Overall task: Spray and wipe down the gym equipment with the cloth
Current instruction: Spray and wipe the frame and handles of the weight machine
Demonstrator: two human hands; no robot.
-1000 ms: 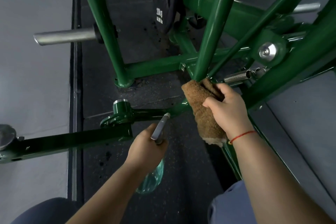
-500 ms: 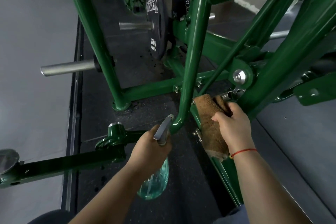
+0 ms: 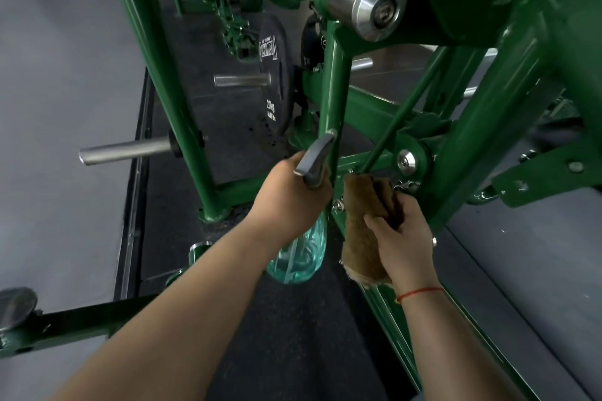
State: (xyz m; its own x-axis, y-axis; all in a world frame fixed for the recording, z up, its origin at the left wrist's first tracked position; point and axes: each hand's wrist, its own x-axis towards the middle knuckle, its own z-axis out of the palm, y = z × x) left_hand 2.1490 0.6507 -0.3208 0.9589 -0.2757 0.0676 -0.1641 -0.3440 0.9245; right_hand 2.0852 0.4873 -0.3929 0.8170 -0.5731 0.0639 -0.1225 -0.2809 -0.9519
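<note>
Both forearms reach forward. Left hand [image 3: 290,202] curled round spray bottle [image 3: 298,259] neck. Right hand [image 3: 402,238] grips cloth [image 3: 361,228], thumb on top.

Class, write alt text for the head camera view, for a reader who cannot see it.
Seen from above, a person's left hand grips a clear teal spray bottle while the right hand holds a folded brown cloth low on a green weight machine frame. A black 20kg plate hangs on a peg behind.

A dark speckled rubber mat [image 3: 293,352] runs up the middle of the frame. Smooth grey floor [image 3: 58,107] lies at left and lower right, a metal edge strip [image 3: 132,221] bordering the mat's left side.
</note>
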